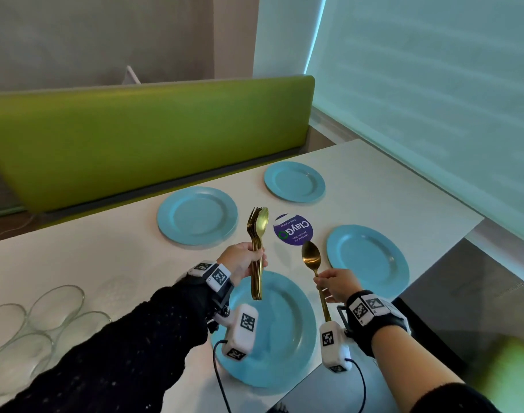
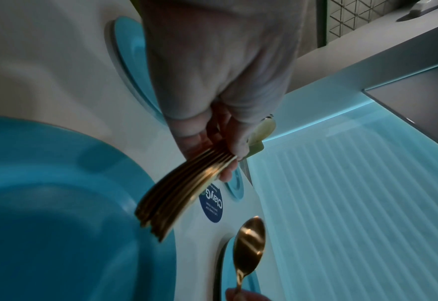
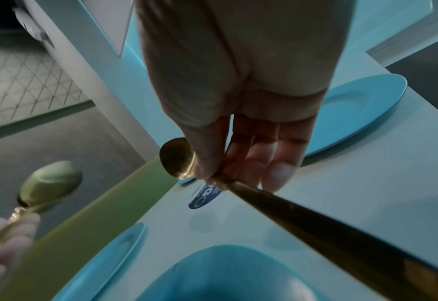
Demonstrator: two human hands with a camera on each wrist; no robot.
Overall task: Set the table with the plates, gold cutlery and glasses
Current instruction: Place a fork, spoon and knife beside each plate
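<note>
gold cutlery [image 1: 257, 251]: in the head view the left hand [image 1: 240, 262] grips the bundle above the near plate [image 1: 287, 347]. left wrist view: fingers [image 2: 228, 142] wrap fanned handles; a loose piece could slip. right wrist view: the right hand [image 3: 238, 114] pinches 1 spoon [image 3: 315, 228].
</note>
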